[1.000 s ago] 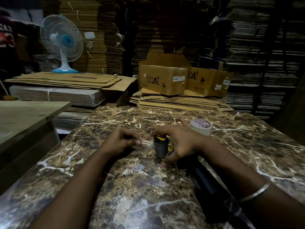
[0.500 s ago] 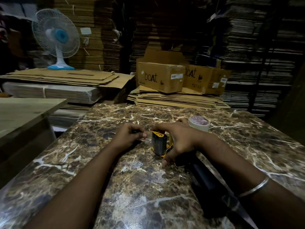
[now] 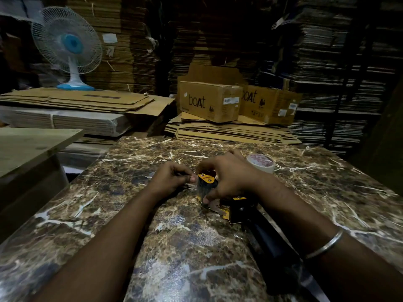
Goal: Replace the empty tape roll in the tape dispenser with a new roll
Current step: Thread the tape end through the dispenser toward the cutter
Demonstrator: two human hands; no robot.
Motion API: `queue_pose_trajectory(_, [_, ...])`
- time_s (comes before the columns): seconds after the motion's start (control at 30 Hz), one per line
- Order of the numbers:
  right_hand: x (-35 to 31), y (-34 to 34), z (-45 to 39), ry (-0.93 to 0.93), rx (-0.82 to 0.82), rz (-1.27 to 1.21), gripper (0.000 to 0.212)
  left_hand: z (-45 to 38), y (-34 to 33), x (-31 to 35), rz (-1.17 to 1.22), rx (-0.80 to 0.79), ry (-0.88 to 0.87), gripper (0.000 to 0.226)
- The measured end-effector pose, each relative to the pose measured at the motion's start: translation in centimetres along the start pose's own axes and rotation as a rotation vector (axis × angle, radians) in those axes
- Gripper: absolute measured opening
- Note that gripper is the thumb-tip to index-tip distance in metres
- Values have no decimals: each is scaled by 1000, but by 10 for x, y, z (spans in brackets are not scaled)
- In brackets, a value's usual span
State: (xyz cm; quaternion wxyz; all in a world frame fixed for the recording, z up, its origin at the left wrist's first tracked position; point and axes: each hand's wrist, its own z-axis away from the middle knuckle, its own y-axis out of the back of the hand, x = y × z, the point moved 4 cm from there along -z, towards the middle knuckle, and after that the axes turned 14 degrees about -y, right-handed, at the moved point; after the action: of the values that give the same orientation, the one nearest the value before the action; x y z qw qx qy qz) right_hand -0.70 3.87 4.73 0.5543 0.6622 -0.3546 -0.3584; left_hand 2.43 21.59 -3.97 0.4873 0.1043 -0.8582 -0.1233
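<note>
I am looking at the dispenser (image 3: 220,192) lying on the table (image 3: 327,188) at about the centre of my view, its yellow head end under my hands and its dark handle running back toward me at 5 o'clock, so the long axis is going from 11 to 5. My right hand (image 3: 229,177) is curling over the head from the 3 o'clock side, fingers wrapped round the roller part and one fingertip pressing down near the toothed blade. My left hand (image 3: 172,177) is sitting just at 9 o'clock of the head, thumb and forefinger pinched together right against the yellow plate; I am judging that it is pulling a tape end (image 3: 192,179) through there, but the strip is clear and the light is poor, so I cannot confirm it. The left hand is the nearer one to the feed slot, and any threading pull would be going out toward 9 o'clock.

A roll (image 3: 261,162) is standing at 1 o'clock of the right hand, close behind the wrist and apart from the dispenser; I cannot tell whether it is the spent one or the new one. The dispenser's hub is being hidden by my right palm, so I am unable to say what is mounted on it. The handle is fading into shadow under my right forearm
</note>
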Motion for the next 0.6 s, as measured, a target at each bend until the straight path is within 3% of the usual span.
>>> queue_pose_trajectory(0.43, [-12, 2, -12, -42, 67, 40, 37, 5, 16, 6, -21, 88, 95, 10])
queue_pose_trajectory(0.6, [-6, -1, -10, -69, 89, -13, 39, 11, 31, 9, -79, 108, 123, 20])
